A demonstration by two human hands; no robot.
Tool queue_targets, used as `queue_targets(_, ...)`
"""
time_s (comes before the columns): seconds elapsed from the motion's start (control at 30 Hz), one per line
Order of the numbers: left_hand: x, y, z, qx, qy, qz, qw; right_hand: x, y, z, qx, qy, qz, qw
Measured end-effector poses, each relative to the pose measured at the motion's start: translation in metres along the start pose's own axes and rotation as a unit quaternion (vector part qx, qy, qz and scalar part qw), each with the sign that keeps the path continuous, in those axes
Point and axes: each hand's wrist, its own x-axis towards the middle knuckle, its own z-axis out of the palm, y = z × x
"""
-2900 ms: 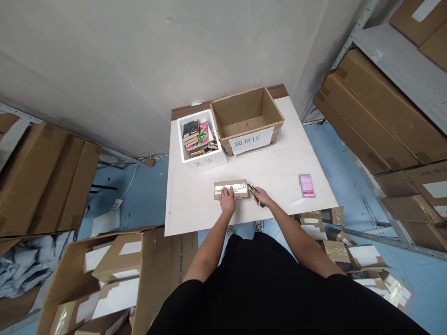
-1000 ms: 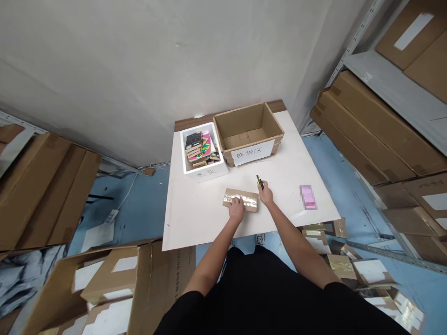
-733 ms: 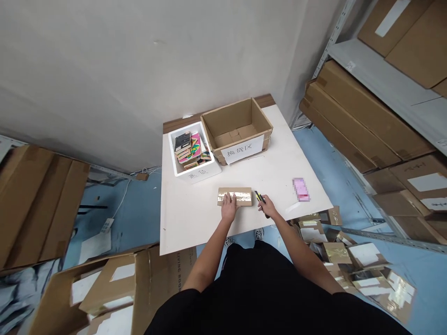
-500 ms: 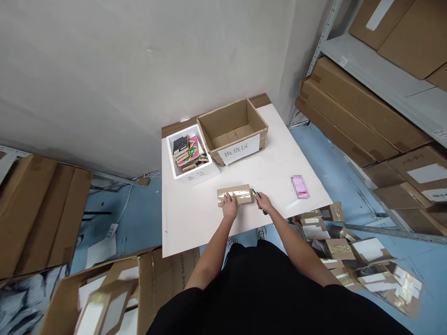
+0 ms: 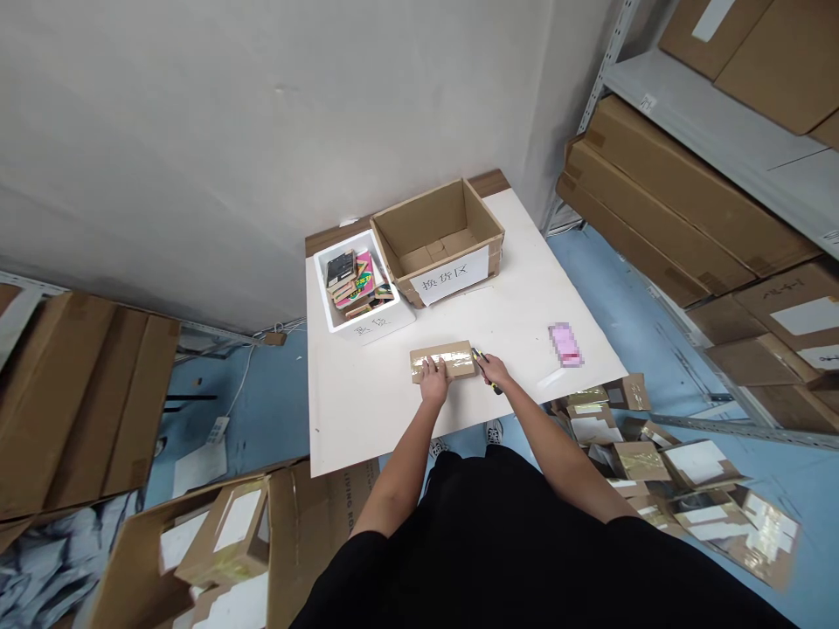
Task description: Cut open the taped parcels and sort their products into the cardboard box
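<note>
- Cardboard parcel (image 5: 442,361), flat and oblong, lies on the white counter (image 5: 364,415) near its front edge, with its long side running left to right and shiny clear tape across its top.
- Left hand (image 5: 433,380) rests on the near side of the cardboard parcel, palm down, with the fingers spread and pressing on the tape.
- Right hand (image 5: 495,372) is curled closed around a yellow-and-black utility knife (image 5: 481,362), just beside the parcel's right end. The knife's tip points up toward the parcel, but whether it touches is too small to tell.
- White foam box (image 5: 367,330) stands at the back left of the counter, packed with a tilted stack of small colourful packages. Its front bears handwritten characters too blurred to read.
- Open cardboard box (image 5: 419,205) stands right beside the foam box, and a paper sign (image 5: 452,275) on its front reads 换货区.
- Pink item (image 5: 565,344), blurred out and impossible to identify, lies on the counter to the right, with a thin white strip (image 5: 549,377) near it.
- Flattened cardboard pieces (image 5: 639,461) with shiny tape lie scattered on the blue floor (image 5: 606,297) at the right.
- Large sealed cartons (image 5: 655,201) sit on metal shelving on the right, and an open carton (image 5: 308,542) filled with parcels stands at the lower left.
</note>
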Motion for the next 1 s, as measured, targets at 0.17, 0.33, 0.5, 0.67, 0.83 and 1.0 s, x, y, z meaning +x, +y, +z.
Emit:
queue_targets(0.17, -0.002, 0.003, -0.005, 0.002, -0.009, -0.006, 1.0, -0.002, -0.005, -0.006, -0.015, -0.019, 0.009, 1.0)
queue_targets(0.33, -0.002, 0.003, -0.007, 0.009, -0.008, -0.005, 1.0, -0.015, 0.01, -0.02, -0.035, -0.074, 0.007, 0.997)
queue_targets(0.5, 0.002, 0.003, -0.009, 0.007, -0.012, -0.01, 1.0, -0.019, 0.04, -0.042, -0.044, -0.075, 0.013, 0.996)
queue_targets(0.67, 0.003, 0.003, -0.007, 0.01, -0.01, -0.015, 1.0, 0.006, 0.041, -0.047, -0.073, 0.063, 0.038, 0.995)
queue_targets(0.83, -0.001, 0.0, -0.012, 0.003, -0.018, -0.005, 1.0, 0.015, 0.04, -0.051, -0.115, 0.173, 0.045, 0.977)
queue_targets(1.0, 0.011, -0.005, -0.032, -0.024, -0.007, -0.024, 0.999, -0.007, 0.044, -0.027, -0.134, 0.204, -0.027, 0.969)
